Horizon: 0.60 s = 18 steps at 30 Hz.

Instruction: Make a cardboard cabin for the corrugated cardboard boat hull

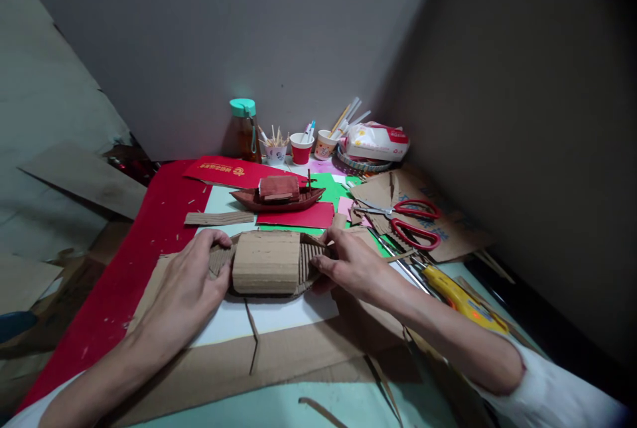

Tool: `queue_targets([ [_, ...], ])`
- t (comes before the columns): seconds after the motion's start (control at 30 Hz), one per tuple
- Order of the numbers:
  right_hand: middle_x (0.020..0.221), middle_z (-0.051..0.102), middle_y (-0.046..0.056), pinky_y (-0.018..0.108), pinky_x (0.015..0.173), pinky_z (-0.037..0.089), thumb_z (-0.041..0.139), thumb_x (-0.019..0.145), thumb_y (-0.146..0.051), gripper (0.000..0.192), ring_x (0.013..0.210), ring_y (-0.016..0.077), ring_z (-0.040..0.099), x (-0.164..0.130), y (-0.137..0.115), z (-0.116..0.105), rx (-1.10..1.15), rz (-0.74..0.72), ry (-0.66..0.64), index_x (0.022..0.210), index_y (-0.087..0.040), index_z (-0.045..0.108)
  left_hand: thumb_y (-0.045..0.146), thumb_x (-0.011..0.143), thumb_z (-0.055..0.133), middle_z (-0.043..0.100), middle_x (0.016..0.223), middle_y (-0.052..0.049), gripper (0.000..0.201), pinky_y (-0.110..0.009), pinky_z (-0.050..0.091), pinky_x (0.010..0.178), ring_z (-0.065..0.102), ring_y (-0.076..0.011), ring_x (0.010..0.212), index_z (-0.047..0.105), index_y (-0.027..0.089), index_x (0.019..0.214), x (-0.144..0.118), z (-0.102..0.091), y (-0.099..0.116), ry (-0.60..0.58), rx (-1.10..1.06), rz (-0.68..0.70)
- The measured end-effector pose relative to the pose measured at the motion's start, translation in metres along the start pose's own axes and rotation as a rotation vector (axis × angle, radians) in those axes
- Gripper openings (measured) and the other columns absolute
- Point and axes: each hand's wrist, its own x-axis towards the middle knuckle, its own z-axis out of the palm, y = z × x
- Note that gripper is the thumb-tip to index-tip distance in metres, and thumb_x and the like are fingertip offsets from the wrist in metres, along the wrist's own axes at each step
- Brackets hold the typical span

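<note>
Here my left hand [186, 282] and right hand [351, 262] pinch the two ends of the cardboard boat [269, 263], fingers curled onto its corrugated hull; it lies mid-table on white paper [279, 315], long axis left to right; its cabin block looks set, but it's unpainted, unlike the red model boat [279, 194] behind; I judge it half done

Your left hand [186, 282] hides the left end of the cardboard boat [269, 262], and your right hand [351, 262] covers its right tip. The lower frame edge cuts off both your forearms. Lettering on the red envelope [223, 172] (upper centre) is too small to read.
</note>
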Motion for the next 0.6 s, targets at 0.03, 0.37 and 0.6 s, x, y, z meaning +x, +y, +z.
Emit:
queue_targets([
  [0.03,0.087,0.073,0.004,0.027,0.060,0.051,0.068,0.082,-0.026,0.014,0.073,0.0213,0.072,0.000,0.001,0.000,0.005,-0.006,-0.003,0.090,-0.023,0.057,0.034,0.079,0.052,0.062,0.099,-0.005,0.026,-0.039,0.046,0.079,0.062,-0.0277,0.084,0.049,0.023,0.103,0.000,0.000,0.000,0.005,-0.015,-0.009],
  [0.37,0.081,0.072,0.002,0.033,0.064,0.057,0.065,0.083,-0.030,0.027,0.070,0.0220,0.072,0.006,0.014,-0.001,0.109,-0.061,-0.068,0.106,-0.022,0.055,0.038,0.088,0.054,0.059,0.108,-0.007,0.045,-0.036,0.054,0.068,0.068,-0.0224,0.082,0.044,0.023,0.129,0.005,0.005,-0.010,-0.041,-0.295,-0.144],
  [0.6,0.087,0.073,0.004,0.033,0.063,0.059,0.064,0.084,-0.031,0.031,0.069,0.0205,0.073,-0.001,0.015,-0.001,0.188,-0.045,-0.103,0.112,-0.021,0.054,0.037,0.091,0.051,0.062,0.100,-0.004,0.036,-0.034,0.055,0.061,0.068,-0.0174,0.063,0.050,0.020,0.123,0.004,0.002,-0.012,-0.086,-0.409,-0.182],
])
